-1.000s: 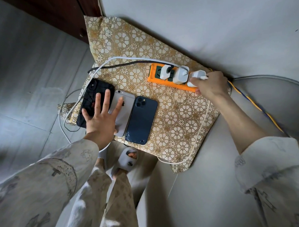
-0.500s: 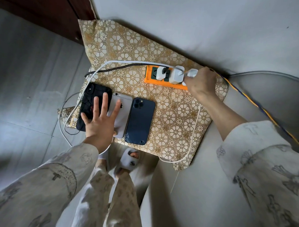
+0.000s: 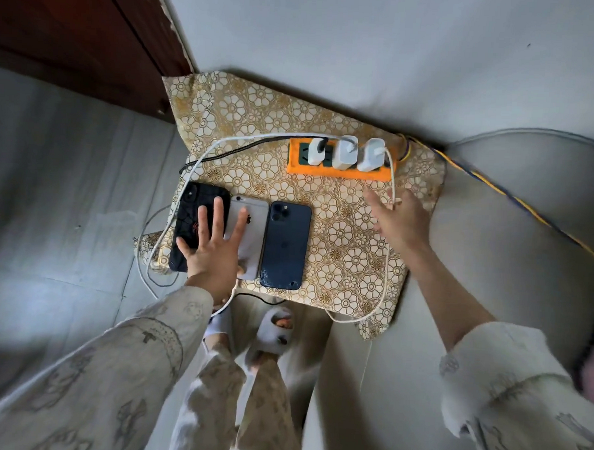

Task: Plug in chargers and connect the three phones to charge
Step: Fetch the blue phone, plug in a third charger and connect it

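Three phones lie face down, side by side, on a gold floral cloth [image 3: 342, 247] in the head view: a black phone [image 3: 194, 217], a white phone [image 3: 254, 229] and a dark blue phone [image 3: 285, 244]. The left hand [image 3: 212, 251] rests flat on them with straight, spread fingers [image 3: 217, 214]; the fingertips lie across the black and white phones, and the blue one sits just past the thumb side, untouched. Beyond the fingertips, toward the wall, an orange power strip [image 3: 339, 167] carries three white chargers [image 3: 345, 153] in a row, each seated in a socket. The right hand [image 3: 399, 219] hovers just short of the strip, blurred, its fingers loosely extended and gripping nothing that can be made out. A white cable [image 3: 388, 249] runs from the rightmost charger down past this hand and loops round the cloth's near edge. Another white cable [image 3: 203, 152] and a black braided cable [image 3: 237, 149] curve away left of the strip, toward the phones.
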